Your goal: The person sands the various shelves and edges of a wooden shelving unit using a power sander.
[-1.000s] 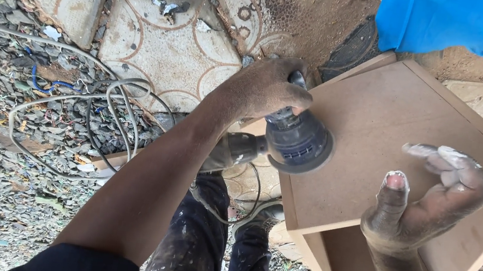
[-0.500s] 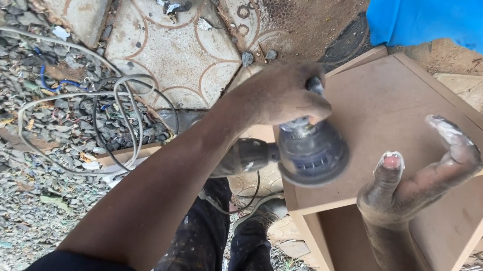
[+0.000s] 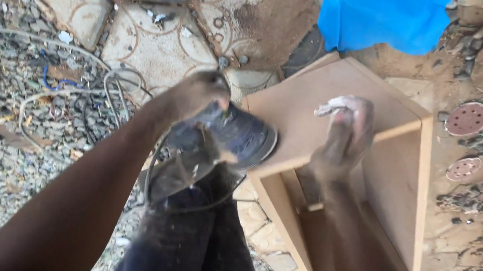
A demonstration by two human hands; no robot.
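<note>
A: risk check on the sander [image 3: 235,138]. It's at the near-left edge of the top panel [image 3: 314,111] of the wooden cabinet [image 3: 402,177], pad half off the board by the look of it. If it tips over that edge it'll likely round the corner or gouge it

B: agreed. Frame is motion-blurred there, so can't say whether the pad sits flat. Cable?

A: power cord [image 3: 154,170] loops down from the tool at about 7 o'clock, right across the person's dark trousers [image 3: 193,254]. More loose cable [image 3: 104,81] piled on the gravel at 9 o'clock of the left hand. Snag or trip could jerk the tool off line

B: and the right hand?

A: right hand [image 3: 342,137] is on the panel at 3 o'clock of the sander, close beside it. A sideways skid could put the disc into the fingers. Dust-coated too, so I'd guess less traction if it has to brace

B: grips?

A: left hand [image 3: 200,95] is wrapped over the top of the sander body, fingers curled tight round it. Right hand grasps nothing: fingers loosely bent, resting on the board

B: anything else around?

A: two spent sanding discs [image 3: 468,119] on the ground at 2 o'clock of the cabinet, blue sheet [image 3: 384,17] at 12 o'clock. Neither in the way
</note>
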